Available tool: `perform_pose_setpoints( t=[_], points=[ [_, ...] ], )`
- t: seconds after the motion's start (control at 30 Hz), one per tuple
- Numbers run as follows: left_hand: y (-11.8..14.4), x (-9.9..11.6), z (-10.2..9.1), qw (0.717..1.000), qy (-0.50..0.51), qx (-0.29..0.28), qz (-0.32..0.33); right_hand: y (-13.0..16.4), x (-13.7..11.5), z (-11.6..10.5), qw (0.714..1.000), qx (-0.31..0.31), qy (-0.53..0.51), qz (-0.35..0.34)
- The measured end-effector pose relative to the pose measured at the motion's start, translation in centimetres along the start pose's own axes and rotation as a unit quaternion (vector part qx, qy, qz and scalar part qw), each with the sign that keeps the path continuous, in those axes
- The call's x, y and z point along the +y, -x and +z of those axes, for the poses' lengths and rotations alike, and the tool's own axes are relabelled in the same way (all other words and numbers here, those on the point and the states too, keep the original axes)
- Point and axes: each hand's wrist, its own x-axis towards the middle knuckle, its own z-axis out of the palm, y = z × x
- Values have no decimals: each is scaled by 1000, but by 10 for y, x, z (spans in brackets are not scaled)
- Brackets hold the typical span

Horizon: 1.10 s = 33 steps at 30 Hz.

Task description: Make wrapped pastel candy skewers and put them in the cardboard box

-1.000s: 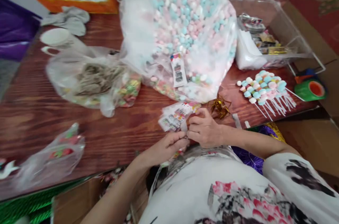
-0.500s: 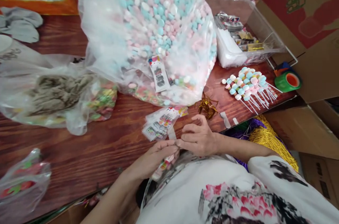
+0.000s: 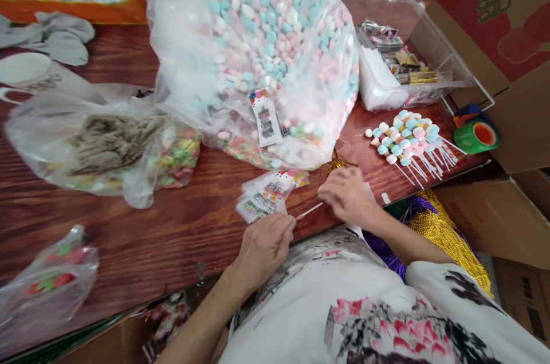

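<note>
Near the table's front edge, my left hand (image 3: 267, 242) is closed, its fingertips pinching one end of a thin white stick (image 3: 313, 210). Whatever else lies under that palm is hidden. The stick's other end points toward my right hand (image 3: 349, 195), whose curled fingers are smeared by motion. Just beyond those fingers lies a small bunch of gold twist ties (image 3: 336, 164); whether I touch it cannot be made out. Several printed clear packets (image 3: 263, 199) lie fanned out beyond my left hand.
A big bag of pastel marshmallows (image 3: 275, 37) fills the back middle. Marshmallow skewers (image 3: 406, 137) lie at right, beside green tape (image 3: 469, 137) and a clear bin (image 3: 423, 26). At left are a bag with brown cloth (image 3: 118, 140), a mug (image 3: 26, 71) and an orange box (image 3: 77, 8).
My right hand has moved away from my left, up and right to the gold twist ties. The stick now shows between the hands. The colourful wrapped piece below my left hand is out of sight.
</note>
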Motion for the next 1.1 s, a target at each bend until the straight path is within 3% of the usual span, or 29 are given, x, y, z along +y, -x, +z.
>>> perform_pose_setpoints(
  t=[0.07,0.13,0.23,0.33,0.5,0.6,0.67,0.73,0.8,0.9,1.03,1.1],
  points=[
    [1,-2,0,997,69,16,-40,-6,35,-16,990,90,84,62],
    [2,-1,-1,988,134,29,-77,-10,74,-25,980,119,135,88],
    [2,3,-4,968,206,40,-138,-16,118,-26,994,64,87,29],
    [1,5,-5,938,271,52,-211,-21,135,-18,999,20,16,-35],
    [0,1,-2,880,359,93,-297,-28,133,-8,999,6,16,-39],
    [-1,0,0,877,363,96,-302,-29,131,-11,999,-6,14,-37],
    [-2,0,2,880,359,87,-298,-25,124,-17,999,6,-43,-3],
    [-4,2,4,880,361,78,-297,-17,110,-23,987,62,-135,58],
    [-9,4,7,879,368,71,-295,-8,89,-24,955,149,-231,112],
    [-20,9,13,876,382,56,-288,-3,55,-12,914,231,-303,137],
    [-28,16,19,871,406,41,-274,-11,35,8,957,182,-201,102],
    [-26,16,19,867,408,44,-281,-13,35,7,960,190,-176,107]
  ],
)
